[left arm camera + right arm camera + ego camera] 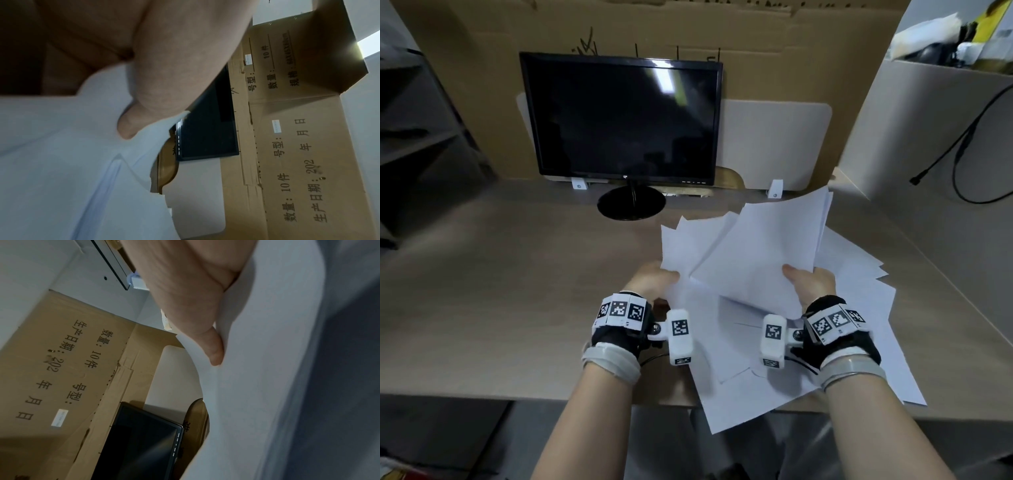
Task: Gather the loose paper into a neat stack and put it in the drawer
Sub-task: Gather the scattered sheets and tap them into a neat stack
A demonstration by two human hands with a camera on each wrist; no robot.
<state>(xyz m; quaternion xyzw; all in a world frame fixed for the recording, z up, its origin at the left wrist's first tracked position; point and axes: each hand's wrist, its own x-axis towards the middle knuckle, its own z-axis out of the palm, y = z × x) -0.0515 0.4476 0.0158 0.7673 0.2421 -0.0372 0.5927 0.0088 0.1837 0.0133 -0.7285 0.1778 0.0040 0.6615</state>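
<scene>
Your left hand point(654, 279) pinches the loose paper point(760, 253) at its 9 o'clock edge; your right hand point(810, 282) pinches a lifted sheaf, long axis pointing toward 1 o'clock. Remaining sheets fan across the desk point(500, 274), overhanging its near edge. Fingers beneath the paper are hidden.

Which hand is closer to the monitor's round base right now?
Left. The left hand is below and slightly right of the monitor base; the right hand is farther right.

Matt paper point(756, 246); wood-look desk point(517, 291)
</scene>
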